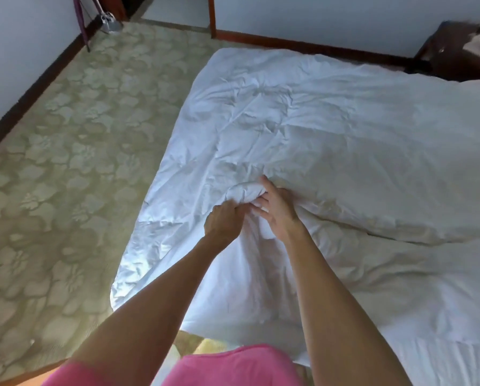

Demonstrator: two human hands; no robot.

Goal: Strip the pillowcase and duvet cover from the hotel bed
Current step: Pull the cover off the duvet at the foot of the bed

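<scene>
Already bunched mid-bed: duvet cover [303,129] clenched in left hand [224,220], pinched by right hand [275,210] at the same wad [243,193]; likely to drag the filling along or snag inside if tugged too sharply.

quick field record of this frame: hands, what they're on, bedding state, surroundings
left hand: left hand grips a bunched fold of the white crumpled duvet cover
right hand: right hand has fingers curled on the same bunch, from the other side
bunch: raised lump of white fabric between the two hands
duvet cover: still on the bed, spread and wrinkled, its left edge hanging toward the floor
pillowcase: cannot tell
floor: beige floral patterned carpet
far right: dark wooden bedside table
</scene>
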